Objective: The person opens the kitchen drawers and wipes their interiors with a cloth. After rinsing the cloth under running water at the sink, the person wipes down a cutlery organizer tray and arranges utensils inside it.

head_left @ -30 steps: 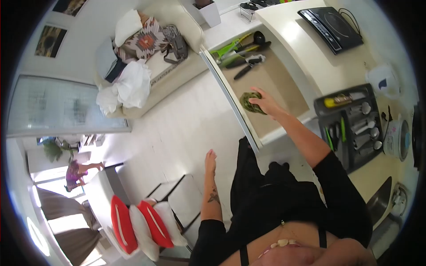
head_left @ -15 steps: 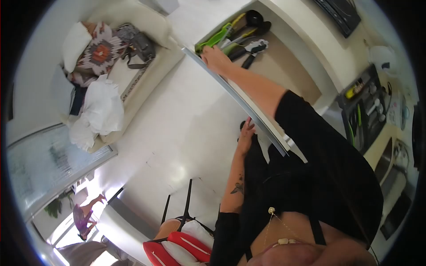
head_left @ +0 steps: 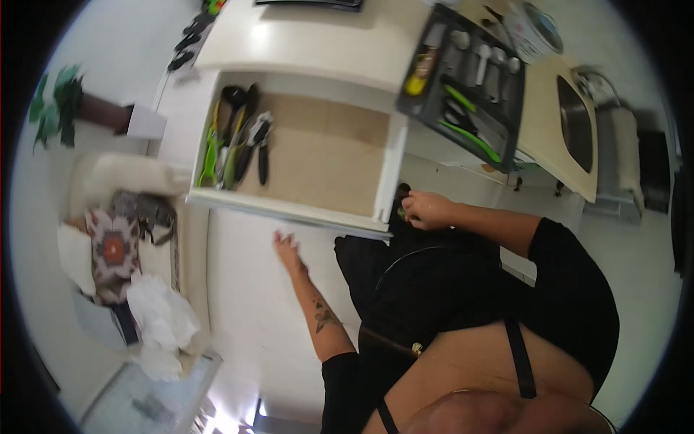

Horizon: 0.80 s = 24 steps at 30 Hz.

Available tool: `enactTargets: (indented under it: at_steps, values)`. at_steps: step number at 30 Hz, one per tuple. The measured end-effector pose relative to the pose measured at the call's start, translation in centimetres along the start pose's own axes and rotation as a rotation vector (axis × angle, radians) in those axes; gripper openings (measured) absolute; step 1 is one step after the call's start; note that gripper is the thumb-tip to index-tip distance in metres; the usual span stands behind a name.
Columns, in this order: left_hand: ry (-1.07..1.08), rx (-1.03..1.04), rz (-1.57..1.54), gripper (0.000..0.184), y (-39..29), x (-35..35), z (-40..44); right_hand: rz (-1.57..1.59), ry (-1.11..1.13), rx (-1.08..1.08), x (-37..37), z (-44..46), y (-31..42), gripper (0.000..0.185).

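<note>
My left hand (head_left: 287, 249), on the tattooed arm, is just in front of the front panel of a pulled-out drawer (head_left: 289, 211). Its fingers are apart and it holds nothing. Beyond the drawer's right front corner is my right hand (head_left: 429, 210), fingers curled closed. A small dark shape shows at its fingertips; whether it is held or lies behind the hand I cannot make out. Along the drawer's left side lie a black ladle (head_left: 233, 98), a bright green utensil (head_left: 210, 163) and a black-handled metal tool (head_left: 261, 148).
To the right, a dark grey cutlery tray (head_left: 463, 90) holds spoons, a yellow-handled tool and green-handled pieces. A sink (head_left: 575, 123) is beyond it. At left stand a cream sofa (head_left: 191, 275) with cushions and bags, and a plant (head_left: 61, 108).
My right hand has come out of the drawer, ending beyond its right front corner. My left hand has moved left along the drawer front. The camera view has turned.
</note>
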<state>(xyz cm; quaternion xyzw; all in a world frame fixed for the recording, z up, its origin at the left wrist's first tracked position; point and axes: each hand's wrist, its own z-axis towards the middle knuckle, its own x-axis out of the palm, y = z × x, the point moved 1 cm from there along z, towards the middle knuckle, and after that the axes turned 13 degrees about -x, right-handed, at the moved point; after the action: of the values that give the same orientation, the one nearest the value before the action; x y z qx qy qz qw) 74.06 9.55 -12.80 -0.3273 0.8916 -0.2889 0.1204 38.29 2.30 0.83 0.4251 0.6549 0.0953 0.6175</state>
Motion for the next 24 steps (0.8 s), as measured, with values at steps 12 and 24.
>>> enactTargets:
  at_steps: [12, 24]
  values:
    - [0.522, 1.253, 0.881, 0.032, -8.2, 29.9, -18.8, 0.528, -0.882, 0.426, -15.4, -21.1, -5.6, 0.016]
    - [0.504, 1.576, 1.902, 0.081, -3.9, 46.6, -22.0, 0.897, -1.531, 0.542, -15.2, -33.4, -11.7, 0.018]
